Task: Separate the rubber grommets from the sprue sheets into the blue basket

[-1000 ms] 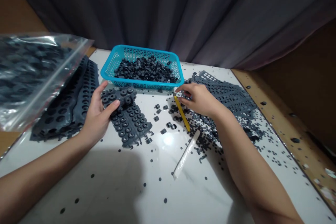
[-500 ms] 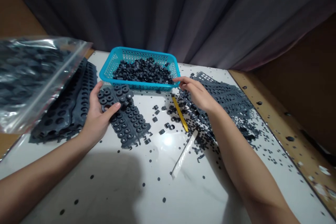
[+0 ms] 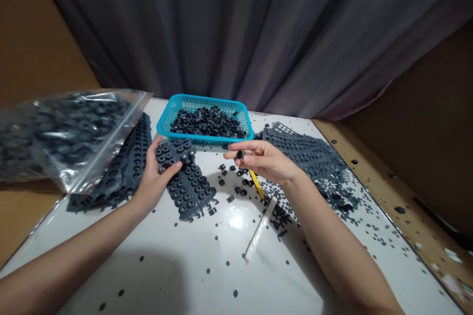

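Well left of the teal mesh basket [image 3: 207, 139], a clear zip bag [image 3: 77, 138] bulging with dark pieces, partly covering a stack of perforated grey sheets [image 3: 123, 170]. Just in front of the basket's left end, grasps with the left hand [image 3: 155, 179] a dark grey sheet studded with rings [image 3: 188, 187], thumb on top, fingers mostly hidden. Inside the basket, a heap of small black moulded parts [image 3: 209, 122]. In front of the basket's right half, loose pieces [image 3: 230, 199] on the white tabletop [image 3: 192, 256]. Nearer its right front corner, pinches a small black part [image 3: 240, 154] between thumb and fingers of the right hand [image 3: 269, 162]. Farther in front of the basket, a slim yellow tool [image 3: 256, 184], partly hidden by that hand, then a white wrapped stick [image 3: 260, 229]. Right of the basket, a second pile of perforated sheets [image 3: 306, 152], with dark specks [image 3: 384, 241] around.
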`<state>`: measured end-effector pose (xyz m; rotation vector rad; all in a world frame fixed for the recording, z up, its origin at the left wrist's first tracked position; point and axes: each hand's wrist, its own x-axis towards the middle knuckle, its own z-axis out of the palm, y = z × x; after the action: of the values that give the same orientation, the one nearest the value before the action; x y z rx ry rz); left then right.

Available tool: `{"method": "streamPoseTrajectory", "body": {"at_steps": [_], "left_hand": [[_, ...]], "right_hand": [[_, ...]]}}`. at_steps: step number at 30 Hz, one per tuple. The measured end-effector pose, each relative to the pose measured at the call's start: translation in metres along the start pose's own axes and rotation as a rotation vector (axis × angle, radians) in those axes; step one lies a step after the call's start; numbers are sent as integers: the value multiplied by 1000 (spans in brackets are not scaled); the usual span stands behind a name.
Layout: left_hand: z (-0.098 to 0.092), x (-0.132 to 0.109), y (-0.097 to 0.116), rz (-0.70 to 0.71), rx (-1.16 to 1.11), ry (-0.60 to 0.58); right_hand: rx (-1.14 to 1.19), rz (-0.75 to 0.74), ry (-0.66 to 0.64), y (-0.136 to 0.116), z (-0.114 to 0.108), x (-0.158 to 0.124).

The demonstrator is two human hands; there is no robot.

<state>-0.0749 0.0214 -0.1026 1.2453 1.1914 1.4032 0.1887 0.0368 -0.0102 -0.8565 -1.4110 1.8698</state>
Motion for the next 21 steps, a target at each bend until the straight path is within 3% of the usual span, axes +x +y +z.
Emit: {"method": "streamPoseTrajectory", "body": {"at_steps": [8, 13, 16, 21], "left_hand": [[1, 4, 2, 26, -6, 43], [6, 6, 34, 103, -64, -26], [11, 8, 56, 182, -68, -66], [22, 22, 83, 305, -34, -64]], "right_hand": [[180, 49, 41, -4, 15, -2], [144, 24, 42, -6, 18, 6], [-112, -65, 68, -10, 3, 30], [-896, -338, 392, -26, -33, 80]]}}
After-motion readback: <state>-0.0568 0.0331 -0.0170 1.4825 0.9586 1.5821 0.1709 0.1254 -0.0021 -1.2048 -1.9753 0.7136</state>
